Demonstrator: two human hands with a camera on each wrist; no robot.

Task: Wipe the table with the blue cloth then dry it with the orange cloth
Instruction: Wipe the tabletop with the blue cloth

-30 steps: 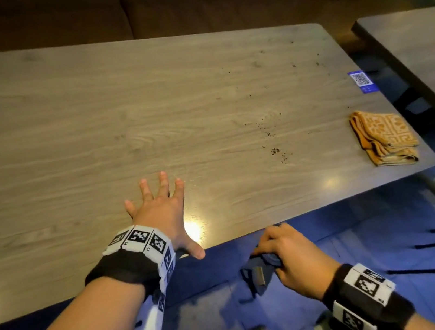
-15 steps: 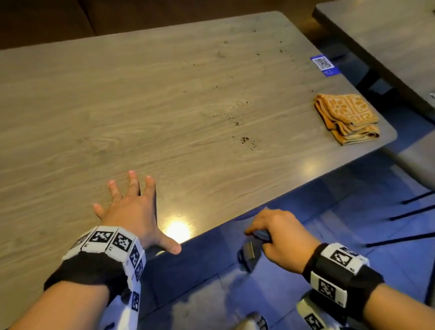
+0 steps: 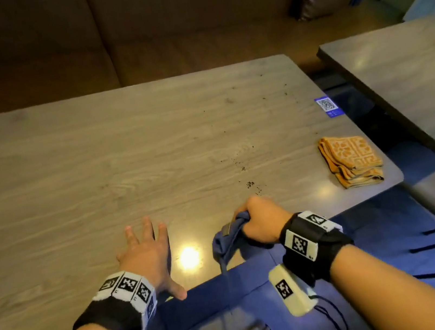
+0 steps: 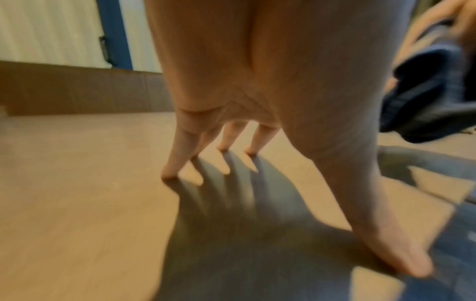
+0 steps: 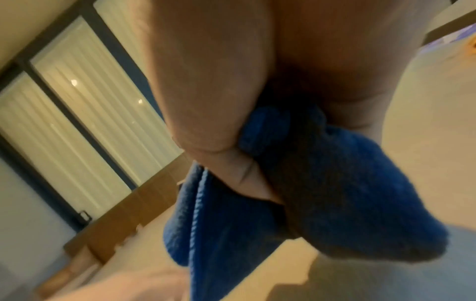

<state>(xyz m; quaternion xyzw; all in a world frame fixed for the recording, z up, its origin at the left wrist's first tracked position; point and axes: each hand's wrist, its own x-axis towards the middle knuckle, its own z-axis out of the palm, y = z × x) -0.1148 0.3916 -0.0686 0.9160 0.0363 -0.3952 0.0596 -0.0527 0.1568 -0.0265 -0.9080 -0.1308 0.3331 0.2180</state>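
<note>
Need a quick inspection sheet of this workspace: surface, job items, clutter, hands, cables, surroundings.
Surface: wood-grain table, dark crumbs scattered right of centre, lamp glare near the front edge.
Job's things: blue cloth bunched in the right hand, at the front edge; orange cloth folded, near the right front corner, untouched.
Clutter: QR sticker at the right edge.
Hands: left hand spread, fingertips on the table; right hand grips the blue cloth.
Cables: thin dark cord hanging from the right wrist unit.
Surroundings: brown sofa behind, second table to the right, blue floor below.
</note>
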